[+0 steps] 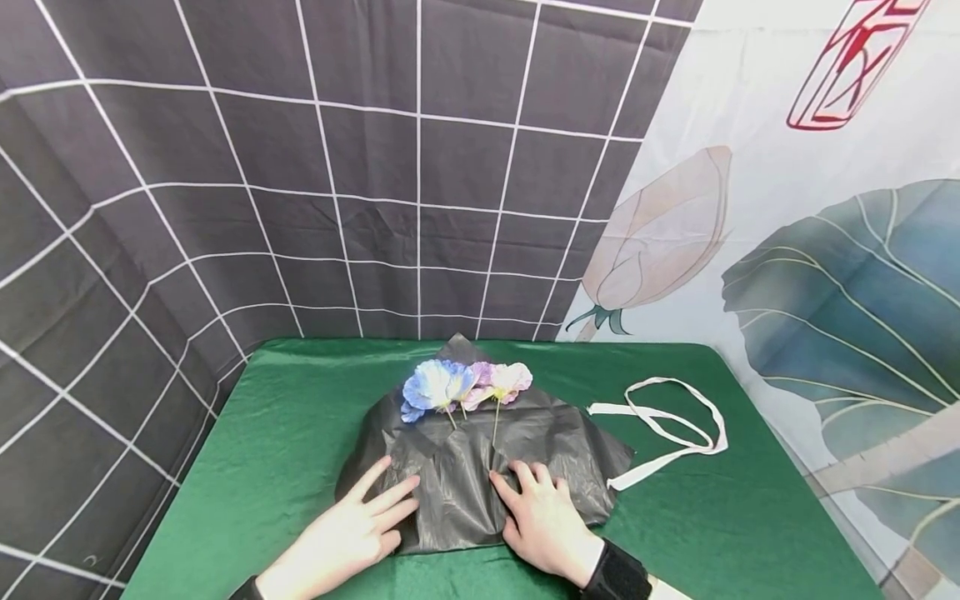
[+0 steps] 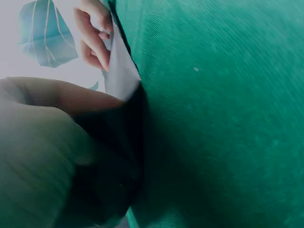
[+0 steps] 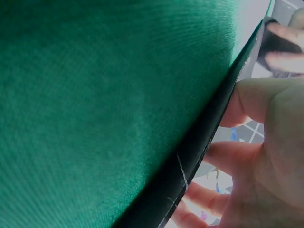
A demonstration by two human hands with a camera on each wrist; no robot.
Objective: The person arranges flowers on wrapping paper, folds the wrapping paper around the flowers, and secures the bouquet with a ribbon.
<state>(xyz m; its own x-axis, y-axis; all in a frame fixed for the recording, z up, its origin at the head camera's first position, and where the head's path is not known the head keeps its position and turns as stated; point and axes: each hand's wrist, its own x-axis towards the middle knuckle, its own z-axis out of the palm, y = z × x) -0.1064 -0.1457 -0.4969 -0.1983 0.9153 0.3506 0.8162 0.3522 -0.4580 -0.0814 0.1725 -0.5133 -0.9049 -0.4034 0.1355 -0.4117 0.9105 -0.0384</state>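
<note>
a desk under a green cloth (image 1: 285,433) was seen, backed by a dark gridded curtain (image 1: 300,167) and a printed leaf-and-bud hanging (image 1: 825,275). on the cloth a sheet of dark grey wrapping paper (image 1: 555,442) was spread, and it lay directly beneath both grips. just beyond the fingertips, two artificial flowers, a blue flower (image 1: 433,386) and a pink flower (image 1: 504,379), were laid on the paper with their thin stems running back toward the hands. a white ribbon (image 1: 667,425) was looped on the cloth, off to the outer side of the right hand and apart from the paper.

the left hand (image 1: 352,529) was pressed flat on the paper's near left edge, fingers straight and spread, nothing grasped. the right hand (image 1: 543,521) was laid on the paper by the stem ends, fingers slightly bent, pressing rather than pinching.

to do the folding well, it is judged that the paper should be held taut under both palms, the stems kept centred between the grips, and the crease pressed down evenly before either hand is lifted.
</note>
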